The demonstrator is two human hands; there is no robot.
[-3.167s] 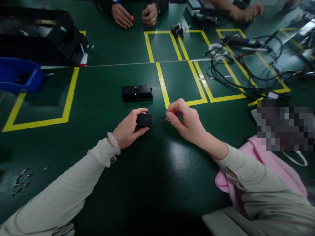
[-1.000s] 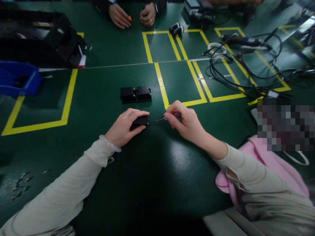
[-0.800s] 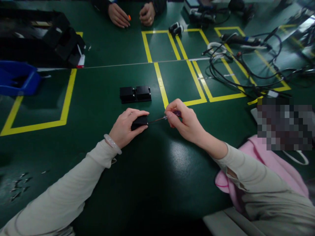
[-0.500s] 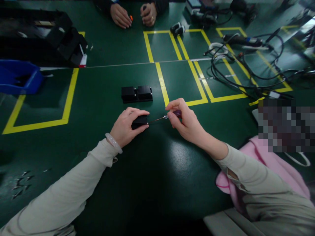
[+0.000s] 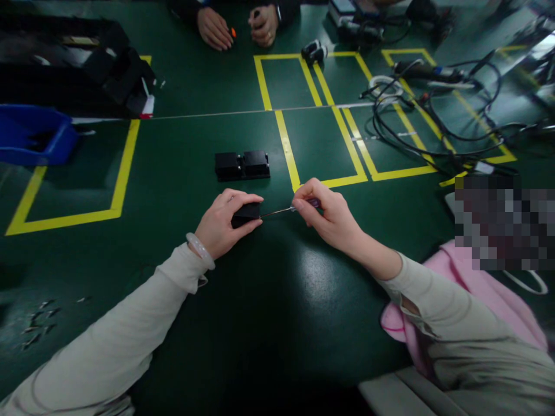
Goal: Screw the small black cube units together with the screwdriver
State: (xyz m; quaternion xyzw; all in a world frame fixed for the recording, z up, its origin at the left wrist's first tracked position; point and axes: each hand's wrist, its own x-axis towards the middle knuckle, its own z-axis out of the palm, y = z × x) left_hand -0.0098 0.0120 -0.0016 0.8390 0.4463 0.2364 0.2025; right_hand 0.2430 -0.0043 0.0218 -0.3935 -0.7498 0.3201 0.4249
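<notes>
My left hand [image 5: 223, 222] is closed round a small black box [image 5: 245, 214] that rests on the green table [image 5: 182, 173]. My right hand [image 5: 332, 216] pinches a thin screwdriver [image 5: 286, 209] with a purple handle. Its metal tip touches the right side of the box. Two more black boxes [image 5: 241, 164] sit side by side just beyond my hands.
Yellow tape outlines [image 5: 321, 144] mark the table. A blue bin [image 5: 32, 134] and black cases [image 5: 87, 63] stand at far left. Tangled cables [image 5: 425, 115] lie at right. Another person's hands [image 5: 238, 26] rest at the far edge. Small screws [image 5: 37, 320] lie near left. Pink cloth [image 5: 468, 300] is at right.
Since the oldest frame my left hand has laid the box lower and flatter on the table. In the last second my hands barely moved; only the view has shifted slightly.
</notes>
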